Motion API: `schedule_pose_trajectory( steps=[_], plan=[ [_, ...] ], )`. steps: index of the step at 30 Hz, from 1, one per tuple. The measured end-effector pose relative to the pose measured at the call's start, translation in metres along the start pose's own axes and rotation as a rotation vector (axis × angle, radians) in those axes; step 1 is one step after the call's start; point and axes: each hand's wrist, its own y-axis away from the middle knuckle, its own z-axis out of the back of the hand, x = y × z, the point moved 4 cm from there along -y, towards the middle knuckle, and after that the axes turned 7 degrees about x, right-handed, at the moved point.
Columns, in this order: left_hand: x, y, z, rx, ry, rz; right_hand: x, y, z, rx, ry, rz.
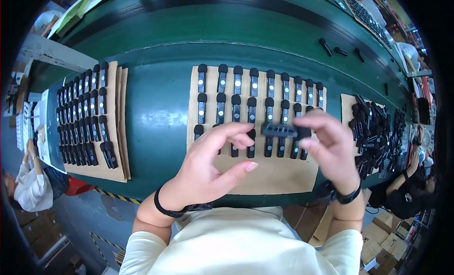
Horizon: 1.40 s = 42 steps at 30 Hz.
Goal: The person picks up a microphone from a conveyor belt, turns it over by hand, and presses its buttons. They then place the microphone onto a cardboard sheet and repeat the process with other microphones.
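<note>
Between the thumb and fingers of my right hand is a small black clip-on microphone, held level by its dark foam end. Its narrow body points toward my left hand, which is empty with thumb and fingers apart. Both hands hover over a brown cardboard sheet. Rows of similar black microphones with foam tips lie on that sheet, most showing a pale round spot. My hands hide part of the nearest row.
Left of me, stacked cardboard sheets carry more rows of microphones. A loose heap of black microphones lies at the right. Several single ones rest on the green surface beyond. People sit at both sides.
</note>
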Motion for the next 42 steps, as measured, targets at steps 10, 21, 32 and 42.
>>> schedule_pose_trajectory(
  steps=[10, 21, 32, 42],
  plan=[
    [-0.006, 0.001, -0.012, 0.073, -0.007, 0.008, 0.018, 0.031, -0.035, -0.098, 0.273, 0.254],
    [-0.018, 0.000, -0.019, 0.008, -0.196, -0.182, 0.005, 0.034, -0.049, -0.185, -0.017, 0.192],
    [-0.016, 0.002, -0.019, -0.014, -0.344, -0.272, 0.013, 0.030, -0.051, -0.143, 0.170, 0.241],
    [-0.017, -0.001, -0.019, 0.068, -0.393, -0.320, -0.016, 0.053, -0.022, -0.239, -0.389, 0.080]
  ],
)
